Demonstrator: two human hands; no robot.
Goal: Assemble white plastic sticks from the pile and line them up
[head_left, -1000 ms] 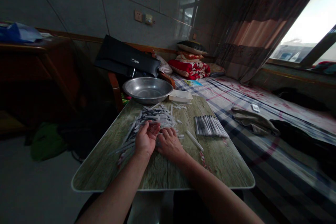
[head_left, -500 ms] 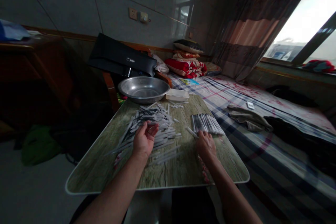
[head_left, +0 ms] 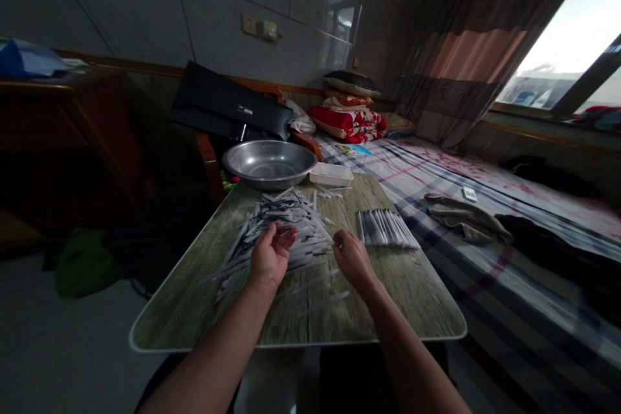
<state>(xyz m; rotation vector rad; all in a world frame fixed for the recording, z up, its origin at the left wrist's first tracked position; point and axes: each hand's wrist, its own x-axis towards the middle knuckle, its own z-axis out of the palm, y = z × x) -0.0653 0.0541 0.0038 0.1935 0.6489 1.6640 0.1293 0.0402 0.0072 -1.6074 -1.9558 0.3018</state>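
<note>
A loose pile of pale pen parts (head_left: 291,223), slim tubes mixed with dark pieces, covers the middle of the table (head_left: 189,310). My left hand (head_left: 269,259) is palm up at the near side of this pile, fingers loosely curled and apart; nothing can be made out in it. To its right, my right hand (head_left: 353,257) pinches a slim whitish pen (head_left: 322,231) that points up and left over the pile. A neat row of pens (head_left: 387,228) with dark ends lies side by side at the table's right.
Behind the pile stand a wide metal basin (head_left: 270,165) and a shallow white plastic box (head_left: 332,174). A bed with a checked sheet (head_left: 407,168) adjoins the table's right side. A black monitor-like panel (head_left: 233,107) leans behind the basin.
My right hand has moved left, away from the row of pens and closer to my left hand, carrying the pen. My left hand stays by the pile. The view has shifted slightly.
</note>
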